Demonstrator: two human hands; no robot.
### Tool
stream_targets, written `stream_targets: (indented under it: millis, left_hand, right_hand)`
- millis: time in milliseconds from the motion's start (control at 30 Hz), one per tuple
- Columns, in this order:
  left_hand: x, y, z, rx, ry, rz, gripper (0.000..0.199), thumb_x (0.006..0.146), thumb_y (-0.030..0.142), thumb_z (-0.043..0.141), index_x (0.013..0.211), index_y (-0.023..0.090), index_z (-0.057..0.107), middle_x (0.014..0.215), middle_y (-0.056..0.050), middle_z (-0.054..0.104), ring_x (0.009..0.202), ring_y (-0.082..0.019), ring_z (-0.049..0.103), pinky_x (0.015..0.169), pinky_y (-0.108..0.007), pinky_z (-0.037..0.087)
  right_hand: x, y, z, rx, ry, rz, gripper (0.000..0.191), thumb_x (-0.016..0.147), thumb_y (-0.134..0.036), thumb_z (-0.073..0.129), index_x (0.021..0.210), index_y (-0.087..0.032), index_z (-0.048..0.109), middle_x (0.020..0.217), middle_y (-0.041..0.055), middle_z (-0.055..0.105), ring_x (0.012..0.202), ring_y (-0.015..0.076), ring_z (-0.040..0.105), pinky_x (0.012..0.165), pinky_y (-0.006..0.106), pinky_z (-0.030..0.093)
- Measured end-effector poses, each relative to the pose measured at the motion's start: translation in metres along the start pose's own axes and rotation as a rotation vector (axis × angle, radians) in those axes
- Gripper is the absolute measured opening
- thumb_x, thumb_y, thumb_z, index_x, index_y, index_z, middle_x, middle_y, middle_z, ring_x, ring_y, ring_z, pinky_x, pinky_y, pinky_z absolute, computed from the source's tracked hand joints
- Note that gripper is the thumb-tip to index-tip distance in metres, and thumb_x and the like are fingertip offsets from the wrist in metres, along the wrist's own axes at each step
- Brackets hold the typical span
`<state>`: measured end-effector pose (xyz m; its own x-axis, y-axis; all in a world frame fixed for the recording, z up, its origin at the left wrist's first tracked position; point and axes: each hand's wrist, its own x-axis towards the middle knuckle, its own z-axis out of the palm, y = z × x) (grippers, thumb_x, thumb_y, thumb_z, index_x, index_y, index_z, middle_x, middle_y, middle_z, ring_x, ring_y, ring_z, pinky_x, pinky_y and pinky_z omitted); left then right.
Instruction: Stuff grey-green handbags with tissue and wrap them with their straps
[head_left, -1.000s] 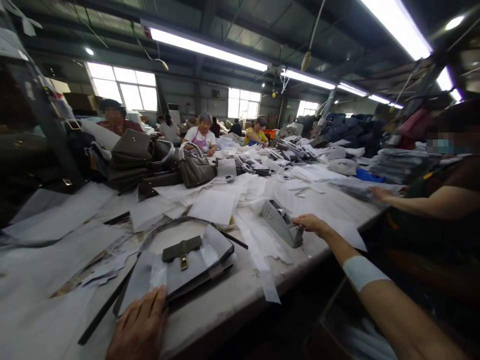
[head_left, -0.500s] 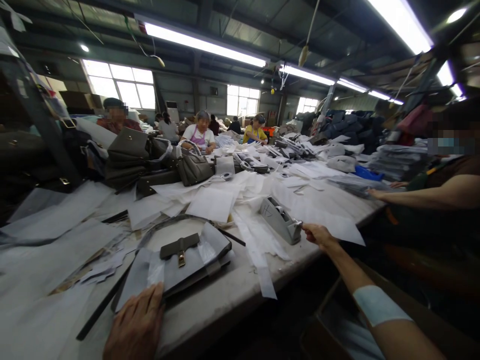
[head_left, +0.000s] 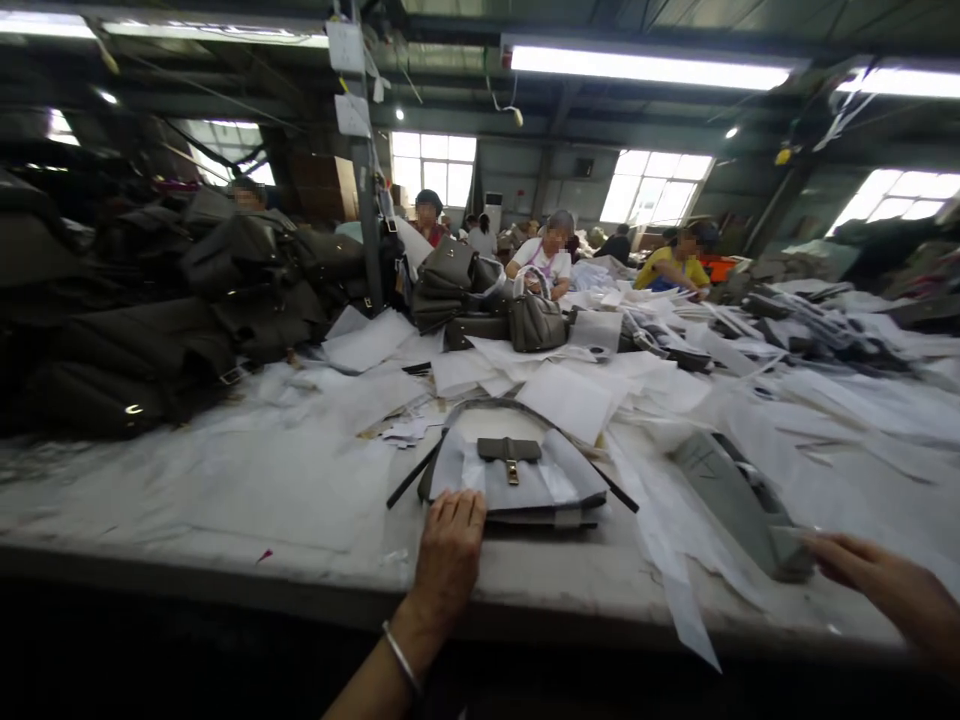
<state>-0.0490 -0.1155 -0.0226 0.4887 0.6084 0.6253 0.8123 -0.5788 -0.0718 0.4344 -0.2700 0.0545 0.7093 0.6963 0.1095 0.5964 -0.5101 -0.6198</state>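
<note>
A dark olive handbag (head_left: 517, 480) lies on a pale desk (head_left: 300, 490), long axis running left to right, clasp facing the camera wearer, its front wrapped in white sheeting. The left hand (head_left: 450, 545) presses its near left corner; the right hand (head_left: 881, 580), well apart, pinches at a gray tape dispenser (head_left: 739, 500).

Taking the flat grey bag (head_left: 454, 462) as clock centre, there's a lane of bare tabletop (head_left: 540, 575) at 6, but the left hand (head_left: 452, 545) blocks 7. Chunky tape dispenser (head_left: 739, 505) at 3, dark bag heap (head_left: 150, 350) walling off 9–10. Paper (head_left: 568, 398) at 1, maybe hiding stuff, hard to tell.
</note>
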Motion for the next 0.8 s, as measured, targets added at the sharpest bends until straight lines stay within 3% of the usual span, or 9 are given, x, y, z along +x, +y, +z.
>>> stream_targets:
  millis: [67, 133, 233, 300, 367, 467, 567, 800]
  left_hand:
    - [-0.001, 0.000, -0.001, -0.017, -0.013, 0.005, 0.039, 0.087, 0.004, 0.050, 0.124, 0.012, 0.058, 0.116, -0.010, 0.066, 0.110, -0.023, 0.059, 0.104, -0.043, 0.046]
    - [-0.001, 0.001, -0.002, -0.030, -0.023, 0.005, 0.039, 0.088, 0.005, 0.048, 0.125, 0.012, 0.056, 0.117, -0.011, 0.065, 0.112, -0.023, 0.059, 0.105, -0.044, 0.046]
    - [-0.001, 0.001, -0.003, -0.043, -0.038, -0.004, 0.040, 0.088, 0.005, 0.047, 0.127, 0.011, 0.055, 0.119, -0.011, 0.064, 0.114, -0.024, 0.058, 0.106, -0.044, 0.045]
    - [-0.001, 0.002, -0.003, -0.050, -0.040, -0.008, 0.040, 0.088, 0.006, 0.048, 0.128, 0.010, 0.054, 0.119, -0.011, 0.064, 0.114, -0.024, 0.058, 0.106, -0.044, 0.045]
    - [-0.001, 0.003, -0.003, -0.055, -0.032, -0.014, 0.040, 0.088, 0.006, 0.048, 0.128, 0.010, 0.054, 0.118, -0.012, 0.064, 0.114, -0.024, 0.058, 0.106, -0.044, 0.044]
    - [-0.001, 0.003, -0.003, -0.063, -0.017, -0.026, 0.040, 0.089, 0.006, 0.047, 0.128, 0.009, 0.055, 0.119, -0.012, 0.064, 0.114, -0.025, 0.058, 0.106, -0.044, 0.044]
    - [-0.003, 0.002, 0.000, -0.087, -0.015, -0.034, 0.040, 0.089, 0.007, 0.045, 0.128, 0.009, 0.055, 0.120, -0.013, 0.064, 0.115, -0.024, 0.057, 0.105, -0.043, 0.044]
    - [-0.006, 0.000, 0.006, -0.117, -0.030, -0.030, 0.044, 0.088, 0.007, 0.045, 0.132, 0.008, 0.052, 0.124, -0.014, 0.063, 0.119, -0.024, 0.057, 0.108, -0.043, 0.043]
  right_hand:
    - [0.000, -0.061, 0.014, 0.073, -0.079, -0.150, 0.036, 0.066, -0.066, 0.057, 0.070, -0.034, 0.072, 0.074, 0.0083, 0.072, 0.080, 0.0369, 0.067, 0.075, 0.048, 0.053]
    - [-0.008, -0.136, 0.038, 0.088, -0.375, -0.330, 0.041, 0.070, -0.064, 0.064, 0.083, -0.027, 0.075, 0.084, 0.0073, 0.073, 0.086, 0.0323, 0.066, 0.078, 0.039, 0.052]
    - [-0.031, -0.241, 0.088, 0.088, -0.672, -0.629, 0.032, 0.075, -0.053, 0.066, 0.077, -0.023, 0.075, 0.078, 0.0046, 0.072, 0.079, 0.0252, 0.065, 0.074, 0.032, 0.050]
    - [-0.047, -0.294, 0.127, 0.006, -0.800, -0.835, 0.019, 0.078, -0.039, 0.065, 0.079, -0.024, 0.076, 0.077, 0.0011, 0.072, 0.075, 0.0204, 0.064, 0.073, 0.028, 0.048]
    - [-0.056, -0.331, 0.164, -0.186, -0.894, -1.001, 0.010, 0.075, -0.024, 0.065, 0.071, -0.023, 0.074, 0.064, -0.0017, 0.068, 0.062, 0.0155, 0.061, 0.064, 0.024, 0.045]
    - [-0.058, -0.362, 0.213, -0.470, -0.880, -1.134, 0.007, 0.066, -0.014, 0.073, 0.066, -0.021, 0.072, 0.055, -0.0030, 0.062, 0.058, 0.0151, 0.059, 0.064, 0.025, 0.044]
    - [-0.055, -0.371, 0.250, -0.535, -0.856, -1.176, 0.017, 0.054, -0.013, 0.084, 0.059, -0.019, 0.069, 0.055, -0.0018, 0.060, 0.065, 0.0185, 0.061, 0.070, 0.028, 0.047]
    - [-0.047, -0.367, 0.297, -0.443, -0.834, -1.259, 0.040, 0.037, -0.009, 0.091, 0.040, -0.021, 0.052, 0.045, -0.0030, 0.054, 0.057, 0.0184, 0.058, 0.064, 0.028, 0.048]
